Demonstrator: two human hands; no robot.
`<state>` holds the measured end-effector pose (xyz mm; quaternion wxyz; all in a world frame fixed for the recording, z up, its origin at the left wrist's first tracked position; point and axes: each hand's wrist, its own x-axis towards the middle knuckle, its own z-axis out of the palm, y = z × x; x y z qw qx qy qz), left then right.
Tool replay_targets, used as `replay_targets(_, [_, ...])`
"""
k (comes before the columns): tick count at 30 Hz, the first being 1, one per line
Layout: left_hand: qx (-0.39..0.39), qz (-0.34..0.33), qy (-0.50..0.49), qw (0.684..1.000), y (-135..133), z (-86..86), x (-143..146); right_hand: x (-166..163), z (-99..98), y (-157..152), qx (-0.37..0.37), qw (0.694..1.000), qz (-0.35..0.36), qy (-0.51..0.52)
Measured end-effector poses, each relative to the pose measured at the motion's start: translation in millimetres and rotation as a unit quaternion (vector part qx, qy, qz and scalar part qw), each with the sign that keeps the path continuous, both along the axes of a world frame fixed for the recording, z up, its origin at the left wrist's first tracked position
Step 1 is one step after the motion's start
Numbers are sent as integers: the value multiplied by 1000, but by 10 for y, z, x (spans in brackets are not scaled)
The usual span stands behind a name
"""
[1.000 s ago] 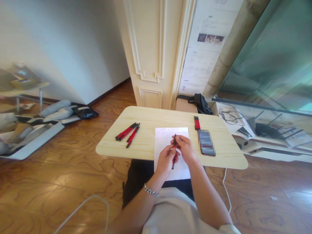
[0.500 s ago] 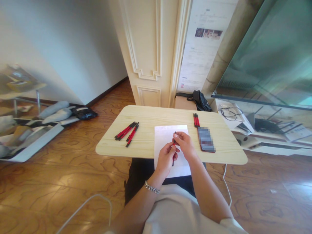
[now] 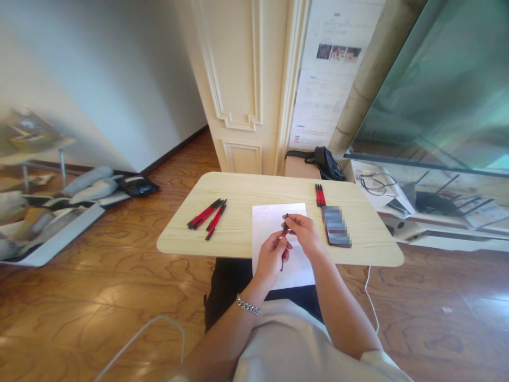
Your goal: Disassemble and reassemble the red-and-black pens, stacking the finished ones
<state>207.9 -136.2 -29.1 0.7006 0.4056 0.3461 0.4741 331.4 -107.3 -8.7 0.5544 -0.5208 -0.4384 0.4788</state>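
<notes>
No txt legible anywhere in frame. Wall sheets [image 3: 323, 101], upper ctr-right, carry printed lines, mostly grey, w/ a short blue line [image 3: 301, 126] & a few red ones [image 3: 297, 139] nr the btm, all too small/blurred to read. Phone [image 3: 337, 227], right of ctr on the bench [image 3: 369, 233], has its screen pixelated, content unreadable

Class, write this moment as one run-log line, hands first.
left hand: holds pen; right hand: holds pen, far end; paper: beneath both hands; loose pens: left on table; pen row: beyond phone
</notes>
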Motion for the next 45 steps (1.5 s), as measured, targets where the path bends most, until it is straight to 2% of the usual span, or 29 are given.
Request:
replay_targets(7, [-5, -5, -5, 1000, 3, -2, -22, 56, 139, 101, -17, 1000, 4, 1])
replay_targets(13, [-20, -1, -5, 1000, -28, -55, -120, 88, 137, 371, -5, 996, -80, 29])
replay_targets(16, [-23, 20, -10, 999, -41, -81, -191, 35, 20, 459, -25, 990, -76, -117])
replay_targets(18, [-26, 26, -18, 999, -38, -92, -228, -45, -74, 461, -30, 963, -61, -261])
replay_targets(20, [-27, 29, -26, 999, -28, -97, -249, -144, -156, 439, -36, 924, -60, -376])
replay_targets(23, [-24, 35, -28, 999, -14, -94, -252, -259, -226, 415, -59, 874, -62, -478])
replay_targets(25, [-20, 38, -28, 999, -8, -87, -243, -282, -230, 409, -59, 860, -58, -503])
replay_targets(27, [-20, 40, -30, 999, -4, -78, -233, -264, -205, 389, -43, 869, -61, -490])
replay_targets(30, [-29, 40, -37, 998, -1, -67, -216, -202, -139, 291, -5, 918, -67, -391])
replay_targets(33, [-35, 30, -40, 998, -5, -70, -182, -158, -87, 147, 28, 961, -18, -274])
replay_targets(35, [-37, 20, -37, 998, -16, -84, -151, -138, -75, 90, 35, 971, 15, -236])
replay_targets(37, [-39, 14, -29, 999, -34, -102, -125, -105, -74, 103, 22, 976, 10, -216])
replay_targets(41, [-44, 10, -13, 999, -63, -129, -126, 26, -63, 284, -32, 972, -33, -231])
replay_targets(43, [-48, 13, -11, 999, -63, -129, -147, 79, -59, 371, -63, 946, -36, -316])
replay_targets(45, [-48, 19, -10, 999, -55, -123, -169, 90, -74, 417, -83, 900, -38, -427])
